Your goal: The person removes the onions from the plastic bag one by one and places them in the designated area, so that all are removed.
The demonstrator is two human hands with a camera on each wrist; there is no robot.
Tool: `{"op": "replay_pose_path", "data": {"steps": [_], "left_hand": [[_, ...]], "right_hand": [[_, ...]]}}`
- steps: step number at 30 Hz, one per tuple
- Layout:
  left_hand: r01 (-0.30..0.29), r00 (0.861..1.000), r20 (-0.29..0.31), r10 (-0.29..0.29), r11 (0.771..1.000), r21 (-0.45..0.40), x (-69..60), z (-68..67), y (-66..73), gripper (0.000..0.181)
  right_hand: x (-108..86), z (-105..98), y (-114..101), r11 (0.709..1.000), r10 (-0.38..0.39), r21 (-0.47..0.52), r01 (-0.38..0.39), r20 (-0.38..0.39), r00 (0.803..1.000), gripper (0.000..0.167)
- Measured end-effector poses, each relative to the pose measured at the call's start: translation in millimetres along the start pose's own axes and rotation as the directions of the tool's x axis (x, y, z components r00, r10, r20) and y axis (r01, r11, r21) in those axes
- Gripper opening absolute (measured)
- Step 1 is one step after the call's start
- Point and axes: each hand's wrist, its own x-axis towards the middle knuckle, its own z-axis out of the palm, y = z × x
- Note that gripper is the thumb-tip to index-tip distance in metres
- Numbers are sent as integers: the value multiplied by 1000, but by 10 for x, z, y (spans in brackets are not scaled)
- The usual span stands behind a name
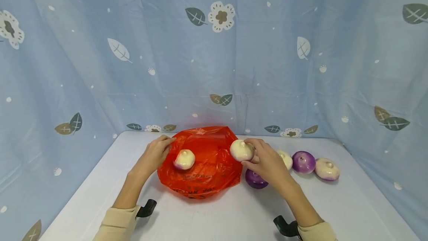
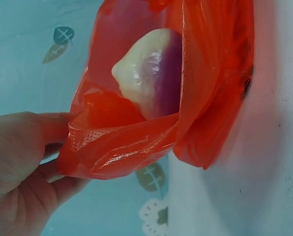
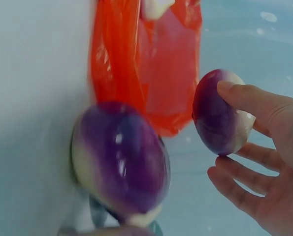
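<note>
An open red plastic bag (image 1: 214,159) lies on the white table, with one white-and-purple turnip (image 1: 185,159) inside. At the bag's left rim my left hand (image 1: 156,154) pinches the plastic. My right hand (image 1: 267,161) holds another turnip (image 1: 241,150) between thumb and fingers, at the bag's right edge. In the right wrist view this turnip (image 3: 212,115) shows its purple side and is off the table. Below the right hand a purple-topped turnip (image 1: 256,180) sits close to the bag, partly covered by the hand.
To the right of my right hand stand a pale turnip (image 1: 285,159), partly hidden, a purple one (image 1: 303,162) and another pale one (image 1: 327,169), in a row. A blue patterned curtain (image 1: 214,66) hangs behind the table (image 1: 187,220) and along its sides.
</note>
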Motion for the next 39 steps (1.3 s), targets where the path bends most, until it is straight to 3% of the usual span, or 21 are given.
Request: {"op": "replay_pose_path", "data": {"steps": [8,18,31,39], "left_hand": [[14,1000,12,-14,1000,2,-11,-17,-12,32],[-16,1000,10,16,1000,-3,-30,10,2,30],[-75,997,-8,75,997,15,-59,25,38,30],[-68,997,-24,68,998,-2,-91,24,32,31]], "right_hand": [[-196,-217,171,998,41,-38,-40,4,999,67],[-381,-359,433,995,-48,-89,41,-79,996,68],[-661,-563,709,990,-37,-137,21,-116,993,70],[-826,-648,893,988,-45,-151,23,-144,989,76]]}}
